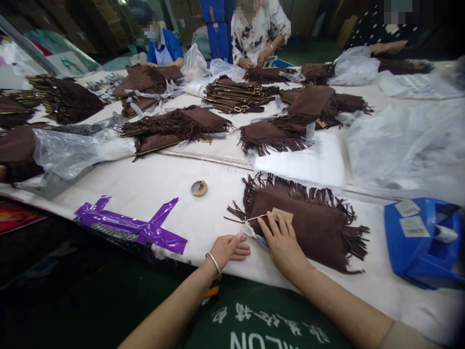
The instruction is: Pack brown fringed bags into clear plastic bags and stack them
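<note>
A brown fringed suede-like bag (312,223) lies flat on the white table in front of me. My right hand (285,245) rests on its left part, fingers spread, their tips on a tan tag (282,215). A thin white string runs from the tag to a white wrapped bit (248,230) at the bag's left edge. My left hand (229,249), with a bracelet at the wrist, lies on the table just left of that bit. Its fingers are stretched out and it holds nothing I can see.
A blue tape dispenser (409,242) stands at the right. A tape ring (199,188) and purple tape strips (134,225) are on the left. Brown bag piles (181,123) and plastic bags (410,145) lie farther back. Several people work across the table.
</note>
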Motion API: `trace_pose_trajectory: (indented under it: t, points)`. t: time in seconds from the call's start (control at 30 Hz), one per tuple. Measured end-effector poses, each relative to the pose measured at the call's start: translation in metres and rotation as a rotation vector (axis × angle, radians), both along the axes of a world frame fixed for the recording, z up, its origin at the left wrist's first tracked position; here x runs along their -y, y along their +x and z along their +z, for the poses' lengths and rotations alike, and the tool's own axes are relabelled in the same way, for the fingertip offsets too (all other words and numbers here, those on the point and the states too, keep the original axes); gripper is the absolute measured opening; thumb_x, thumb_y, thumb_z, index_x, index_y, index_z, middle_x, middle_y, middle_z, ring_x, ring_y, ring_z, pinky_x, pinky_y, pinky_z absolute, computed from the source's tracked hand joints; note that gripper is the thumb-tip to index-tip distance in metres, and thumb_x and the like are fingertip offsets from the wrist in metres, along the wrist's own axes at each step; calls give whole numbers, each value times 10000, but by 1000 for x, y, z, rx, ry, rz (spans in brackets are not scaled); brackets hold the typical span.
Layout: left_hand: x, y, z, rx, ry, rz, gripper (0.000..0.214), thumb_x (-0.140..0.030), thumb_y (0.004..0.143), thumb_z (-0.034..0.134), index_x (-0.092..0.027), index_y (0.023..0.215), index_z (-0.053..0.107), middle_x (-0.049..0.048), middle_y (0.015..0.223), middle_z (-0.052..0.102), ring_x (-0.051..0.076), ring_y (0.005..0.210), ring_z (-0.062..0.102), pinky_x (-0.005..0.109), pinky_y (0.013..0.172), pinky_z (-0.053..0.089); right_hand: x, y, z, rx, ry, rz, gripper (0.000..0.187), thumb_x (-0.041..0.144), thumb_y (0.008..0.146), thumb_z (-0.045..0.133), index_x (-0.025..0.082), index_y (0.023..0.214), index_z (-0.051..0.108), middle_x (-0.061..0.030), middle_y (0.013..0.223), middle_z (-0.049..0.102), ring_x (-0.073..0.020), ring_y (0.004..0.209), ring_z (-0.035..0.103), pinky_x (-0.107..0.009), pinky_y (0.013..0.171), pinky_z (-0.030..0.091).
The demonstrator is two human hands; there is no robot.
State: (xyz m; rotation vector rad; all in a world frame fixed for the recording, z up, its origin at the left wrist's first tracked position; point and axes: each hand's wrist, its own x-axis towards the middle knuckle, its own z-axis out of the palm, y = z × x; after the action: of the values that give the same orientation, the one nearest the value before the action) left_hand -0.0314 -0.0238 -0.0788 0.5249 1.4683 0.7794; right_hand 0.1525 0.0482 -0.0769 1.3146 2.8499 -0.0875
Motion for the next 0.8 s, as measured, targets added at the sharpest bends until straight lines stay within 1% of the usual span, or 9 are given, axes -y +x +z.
trace_pose_trajectory:
  t: [0.1, 0.17, 0.23, 0.3, 0.4, 0.5, 0.63, 0.73, 0.8]
  points:
    - [0, 9, -3, 362, -20, 116, 580, -558, 785, 570, -69, 1096, 561, 221, 1076, 648, 281, 954, 653, 418, 844, 519, -6, 2, -3, 18, 11, 47, 633, 31, 811, 416, 232, 1403, 316, -138, 1464, 297, -346, 1323, 291, -495, 986, 375]
    - [-6, 12, -5, 516, -22, 108, 624, -587, 791, 540, -51, 1112, 560, 240, 1142, 611, 298, 1023, 621, 440, 902, 488, -13, 4, 0, 29, 2, 84, 613, 26, 819, 402, 200, 1401, 322, -161, 1431, 357, -322, 1288, 366, -456, 963, 415]
    - [-17, 18, -9, 640, 5, 119, 660, -621, 805, 485, -49, 1125, 559, 237, 1174, 593, 300, 1057, 601, 453, 944, 454, -19, 8, 4, 33, -13, 106, 610, 12, 817, 385, 164, 1403, 314, -181, 1395, 406, -290, 1242, 439, -417, 951, 439]
    - [-32, 26, -13, 731, 85, 182, 666, -634, 821, 438, -76, 1166, 545, 205, 1190, 594, 288, 1079, 588, 455, 973, 427, -21, 12, 8, 32, -22, 113, 629, -13, 798, 369, 149, 1403, 310, -189, 1372, 435, -271, 1205, 484, -395, 945, 452]
    - [-54, 38, -15, 827, 183, 257, 674, -653, 826, 397, -117, 1212, 529, 155, 1172, 618, 283, 1109, 567, 453, 995, 404, -15, 21, 9, 12, -34, 125, 696, -46, 752, 357, 165, 1412, 290, -173, 1382, 428, -257, 1214, 477, -391, 961, 446]
    - [-70, 41, -14, 875, 180, 274, 710, -679, 802, 401, -116, 1210, 542, 143, 1123, 646, 302, 1103, 567, 466, 995, 399, -2, 32, 8, -17, -75, 137, 770, -52, 719, 345, 198, 1436, 219, -133, 1415, 394, -226, 1226, 466, -383, 979, 441]
    - [-82, 32, -14, 853, 230, 375, 686, -637, 810, 419, -116, 1245, 516, 130, 1127, 646, 304, 1088, 574, 472, 988, 405, 12, 42, 1, -21, -89, 154, 826, -77, 674, 310, 225, 1437, 213, -91, 1425, 386, -193, 1260, 427, -377, 998, 431]
    - [-89, 22, -12, 787, 300, 433, 631, -574, 835, 421, -140, 1291, 471, 103, 1232, 588, 286, 1140, 539, 444, 1000, 404, 18, 43, -7, -26, -82, 163, 825, -85, 667, 304, 217, 1432, 231, -82, 1433, 371, -190, 1288, 387, -381, 1012, 420]
    - [-90, 20, -8, 655, 405, 413, 625, -553, 861, 386, -170, 1355, 383, 78, 1356, 481, 268, 1228, 462, 429, 1041, 364, 20, 42, -12, -36, -94, 165, 809, -82, 672, 312, 210, 1425, 254, -81, 1430, 374, -196, 1292, 380, -393, 1017, 417]
